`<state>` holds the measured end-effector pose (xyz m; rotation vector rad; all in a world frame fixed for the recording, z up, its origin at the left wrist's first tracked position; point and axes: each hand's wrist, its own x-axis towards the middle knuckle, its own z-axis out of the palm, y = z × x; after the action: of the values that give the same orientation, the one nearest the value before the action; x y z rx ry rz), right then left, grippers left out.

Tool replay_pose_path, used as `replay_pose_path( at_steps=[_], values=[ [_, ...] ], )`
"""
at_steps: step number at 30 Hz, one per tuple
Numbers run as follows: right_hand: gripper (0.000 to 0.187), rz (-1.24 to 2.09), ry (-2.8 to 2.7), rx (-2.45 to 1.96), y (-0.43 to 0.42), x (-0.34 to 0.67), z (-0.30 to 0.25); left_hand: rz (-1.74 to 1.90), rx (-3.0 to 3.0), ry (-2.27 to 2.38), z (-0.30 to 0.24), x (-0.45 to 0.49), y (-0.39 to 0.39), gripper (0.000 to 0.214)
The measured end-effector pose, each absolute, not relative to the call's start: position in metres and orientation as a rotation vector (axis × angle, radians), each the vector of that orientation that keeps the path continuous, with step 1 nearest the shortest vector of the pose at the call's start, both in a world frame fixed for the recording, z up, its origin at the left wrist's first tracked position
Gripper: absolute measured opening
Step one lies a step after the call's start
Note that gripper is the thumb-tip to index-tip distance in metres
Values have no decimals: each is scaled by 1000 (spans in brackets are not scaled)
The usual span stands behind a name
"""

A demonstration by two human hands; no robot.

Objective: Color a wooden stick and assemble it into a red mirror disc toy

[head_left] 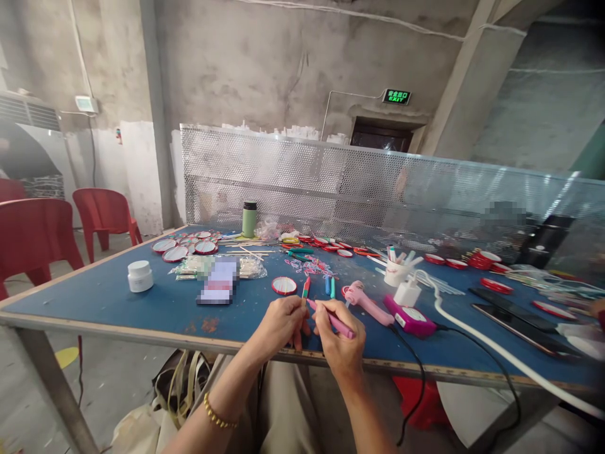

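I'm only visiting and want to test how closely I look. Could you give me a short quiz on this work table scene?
1. True or false: the white round plastic jar stands on the blue table top, to the left of the person's left hand.
2. What do the fingers of the right hand grip? A) a slim pink pen-like stick B) a green bottle C) a white cable
3. What colour are the plastic chairs beyond the table's left end?
Key: 1 true; 2 A; 3 red.
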<state>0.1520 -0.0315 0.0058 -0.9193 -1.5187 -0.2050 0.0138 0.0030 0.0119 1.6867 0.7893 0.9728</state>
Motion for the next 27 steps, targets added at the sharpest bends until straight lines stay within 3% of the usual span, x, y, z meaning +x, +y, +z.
replay_pose_path(
  at_steps=[27],
  values=[
    [20, -227, -1513, -923, -32, 153, 5, 964, 1691, 802, 15, 14, 0, 32]
  ],
)
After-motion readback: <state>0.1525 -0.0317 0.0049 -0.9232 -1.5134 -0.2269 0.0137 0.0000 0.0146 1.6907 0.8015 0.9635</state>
